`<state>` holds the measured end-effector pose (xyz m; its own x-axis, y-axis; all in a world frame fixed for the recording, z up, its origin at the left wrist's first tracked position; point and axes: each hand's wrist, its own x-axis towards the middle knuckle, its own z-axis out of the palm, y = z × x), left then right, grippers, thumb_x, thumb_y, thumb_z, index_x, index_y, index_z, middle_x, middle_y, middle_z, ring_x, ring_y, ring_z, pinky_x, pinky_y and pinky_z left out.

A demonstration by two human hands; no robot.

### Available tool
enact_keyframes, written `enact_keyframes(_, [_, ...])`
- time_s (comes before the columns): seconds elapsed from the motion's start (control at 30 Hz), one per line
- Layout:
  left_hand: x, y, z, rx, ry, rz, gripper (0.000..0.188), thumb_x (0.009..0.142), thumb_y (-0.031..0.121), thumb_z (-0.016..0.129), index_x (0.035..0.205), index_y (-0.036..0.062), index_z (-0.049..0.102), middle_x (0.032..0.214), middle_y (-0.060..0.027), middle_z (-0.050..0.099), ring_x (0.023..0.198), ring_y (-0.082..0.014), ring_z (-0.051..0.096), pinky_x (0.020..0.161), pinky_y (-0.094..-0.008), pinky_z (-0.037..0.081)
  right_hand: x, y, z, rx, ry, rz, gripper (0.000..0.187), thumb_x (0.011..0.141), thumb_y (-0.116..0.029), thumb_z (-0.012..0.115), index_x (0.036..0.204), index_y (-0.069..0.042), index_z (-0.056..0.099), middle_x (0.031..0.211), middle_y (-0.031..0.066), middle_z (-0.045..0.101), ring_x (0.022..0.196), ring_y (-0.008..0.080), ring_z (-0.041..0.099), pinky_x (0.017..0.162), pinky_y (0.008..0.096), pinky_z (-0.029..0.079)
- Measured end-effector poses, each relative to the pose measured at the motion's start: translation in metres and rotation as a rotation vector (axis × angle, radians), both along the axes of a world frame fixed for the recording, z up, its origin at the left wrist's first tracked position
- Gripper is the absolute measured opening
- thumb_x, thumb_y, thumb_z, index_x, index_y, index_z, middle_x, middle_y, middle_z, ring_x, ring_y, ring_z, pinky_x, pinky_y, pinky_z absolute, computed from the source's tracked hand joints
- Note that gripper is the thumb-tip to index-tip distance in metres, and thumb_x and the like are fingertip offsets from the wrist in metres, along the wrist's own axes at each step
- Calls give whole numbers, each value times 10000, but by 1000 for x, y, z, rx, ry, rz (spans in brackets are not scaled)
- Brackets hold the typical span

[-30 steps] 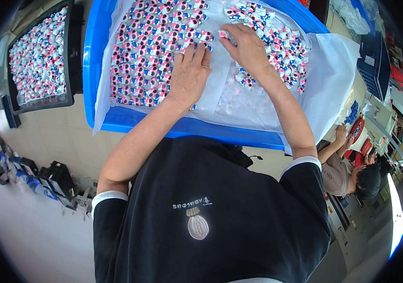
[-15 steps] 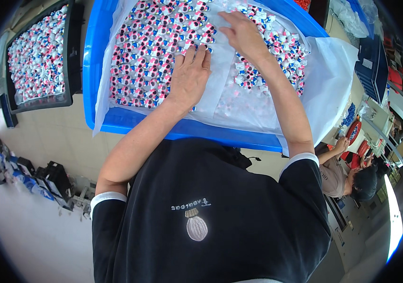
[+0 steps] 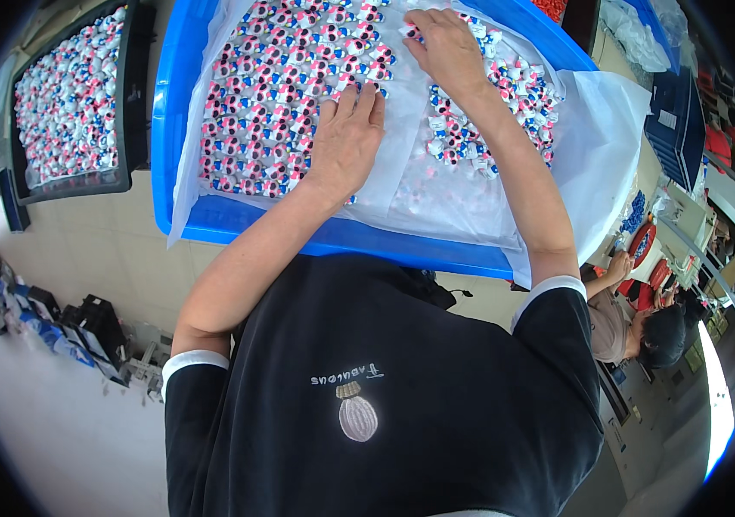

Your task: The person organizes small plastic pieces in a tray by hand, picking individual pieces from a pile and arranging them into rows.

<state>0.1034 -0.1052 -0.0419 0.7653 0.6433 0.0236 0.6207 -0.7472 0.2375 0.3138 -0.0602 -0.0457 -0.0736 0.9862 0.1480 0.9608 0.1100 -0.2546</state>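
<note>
Rows of small white, pink and blue figurines point(image 3: 268, 103) with dark round faces lie on a white sheet point(image 3: 397, 151) inside a blue bin point(image 3: 162, 129). My left hand point(image 3: 348, 142) rests over the right edge of these rows, its fingers stretched out and fingertips touching figurines. Farther off, my right hand point(image 3: 449, 53) bends its thumb and fingers around a single figurine point(image 3: 414, 33), partly covered by the fingers. To the right, under and beyond that forearm, is a loose heap of the same figurines point(image 3: 518, 90), turned every way.
A black crate point(image 3: 130, 103) full of similar figurines stands at the far left. The white sheet's loose end point(image 3: 604, 121) hangs over the bin's right rim. At the right a co-worker point(image 3: 643, 332) sits by a table with red round trays point(image 3: 643, 244). A dark blue box point(image 3: 676, 121) stands nearby.
My right hand has shifted slightly, and a figurine now shows at its thumb and fingers, where none was visible before. My left hand has stayed nearly in place.
</note>
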Motion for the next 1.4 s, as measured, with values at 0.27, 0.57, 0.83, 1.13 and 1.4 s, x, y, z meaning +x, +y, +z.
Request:
enact_keyframes(0.27, [0,1,0,11,9,-6,472,790,204,686,1209,5,594,1284,-103,535,1164,-265,488,886,-402,385,2,0,-3,-159,438,20,324,791,-103,696,1104,-54,624,1033,130,624,947,300,614,838,382,488])
enact_keyframes(0.57, [-1,1,1,-40,-62,-9,401,818,139,581,1175,-43,598,1271,-138,529,1156,-286,477,872,-403,381,34,-3,17,-104,-150,62,261,723,-231,740,957,-116,715,922,81,605,948,271,555,806,400,450])
enact_keyframes(0.83, [-1,1,1,-12,-9,0,461,795,200,683,1197,-6,596,1270,-105,539,1163,-266,485,882,-401,381,15,-1,9,-86,-397,-15,257,720,-302,755,887,-108,731,871,59,572,947,228,529,783,388,400])
enact_keyframes(1.13, [0,1,1,-30,-18,0,449,799,179,670,1194,-21,592,1267,-120,540,1158,-275,482,875,-404,382,27,11,-4,-29,-409,143,140,754,-195,691,784,-60,675,838,94,635,929,240,612,818,392,481])
enact_keyframes(1.4, [0,2,1,-30,-17,6,447,797,175,667,1190,-24,593,1269,-125,541,1162,-280,484,876,-410,384,27,12,0,-20,-307,111,164,804,-235,686,813,-72,686,801,83,632,805,246,637,710,362,514])
